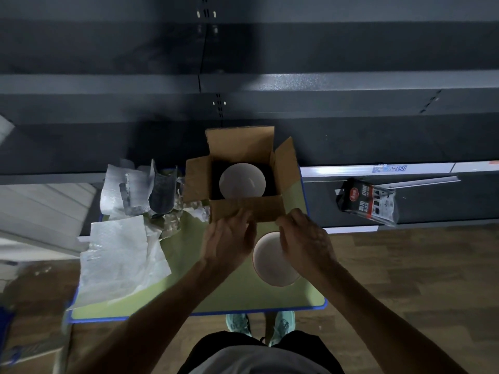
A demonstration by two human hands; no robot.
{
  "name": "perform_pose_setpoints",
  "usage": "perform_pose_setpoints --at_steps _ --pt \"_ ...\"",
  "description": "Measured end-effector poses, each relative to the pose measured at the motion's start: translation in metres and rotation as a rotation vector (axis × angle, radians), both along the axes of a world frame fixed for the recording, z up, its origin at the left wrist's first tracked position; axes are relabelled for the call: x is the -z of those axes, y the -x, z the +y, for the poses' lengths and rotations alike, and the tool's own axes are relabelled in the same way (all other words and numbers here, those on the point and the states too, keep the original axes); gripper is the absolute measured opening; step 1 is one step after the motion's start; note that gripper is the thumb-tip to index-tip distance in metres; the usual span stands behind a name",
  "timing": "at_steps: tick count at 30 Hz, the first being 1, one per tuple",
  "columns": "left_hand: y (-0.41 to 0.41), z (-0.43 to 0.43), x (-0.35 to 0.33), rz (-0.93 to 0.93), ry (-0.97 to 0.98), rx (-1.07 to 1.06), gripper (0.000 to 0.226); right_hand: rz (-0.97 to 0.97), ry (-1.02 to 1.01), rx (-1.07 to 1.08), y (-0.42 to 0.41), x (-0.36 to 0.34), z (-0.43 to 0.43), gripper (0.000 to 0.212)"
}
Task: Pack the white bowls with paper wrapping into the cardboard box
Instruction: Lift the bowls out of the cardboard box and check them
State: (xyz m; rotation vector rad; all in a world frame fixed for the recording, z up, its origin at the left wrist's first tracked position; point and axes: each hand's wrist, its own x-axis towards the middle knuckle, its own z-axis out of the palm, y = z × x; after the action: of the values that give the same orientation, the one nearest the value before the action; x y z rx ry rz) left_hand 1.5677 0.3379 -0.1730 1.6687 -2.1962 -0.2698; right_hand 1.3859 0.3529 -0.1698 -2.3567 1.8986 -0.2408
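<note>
Raised flaps [283, 163] ring the cardboard box [248, 209]; entry is from above, over a bowl [241, 182].

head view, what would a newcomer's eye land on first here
An open box in the middle holds a white bowl. A second bowl sits on the green table just nearer the person, with paper sheets spread on the left.

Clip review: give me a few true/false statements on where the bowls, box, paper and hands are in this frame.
1. A white bowl sits inside the cardboard box. True.
2. The second bowl is wrapped in paper. False: it lies bare on the green table.
3. The left hand and the right hand are at the box's near flap. True.
4. The paper sheets lie right of the box. False: left of it.
</note>
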Motion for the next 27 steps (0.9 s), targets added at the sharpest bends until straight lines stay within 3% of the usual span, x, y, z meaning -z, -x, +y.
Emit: perform_pose_setpoints --at_steps 6,11,15,20,23,27 --pt "-0.013 -0.052 -0.016 -0.084 -0.013 -0.059 0.014 -0.043 0.059 0.003 -0.02 -0.025 -0.035 0.011" --pt "-0.023 -0.09 -0.005 -0.104 -0.168 -0.122 0.034 -0.03 -0.065 -0.024 -0.036 -0.005 -0.083 0.033" --pt "-0.026 -0.112 0.005 -0.102 -0.244 -0.178 0.037 0.027 -0.114 -0.015 -0.045 0.006 -0.114 0.036" --pt "-0.016 -0.134 0.003 -0.338 -0.353 -0.228 0.028 0.082 -0.254 0.07 -0.057 0.017 -0.142 0.052" --pt "-0.01 -0.138 0.003 -0.478 -0.39 -0.25 0.021 0.18 -0.32 0.109 -0.063 0.017 -0.154 0.049" --pt "-0.004 -0.14 0.01 -0.367 -0.407 -0.233 0.027 0.19 -0.413 0.19 -0.069 0.022 -0.165 0.043"
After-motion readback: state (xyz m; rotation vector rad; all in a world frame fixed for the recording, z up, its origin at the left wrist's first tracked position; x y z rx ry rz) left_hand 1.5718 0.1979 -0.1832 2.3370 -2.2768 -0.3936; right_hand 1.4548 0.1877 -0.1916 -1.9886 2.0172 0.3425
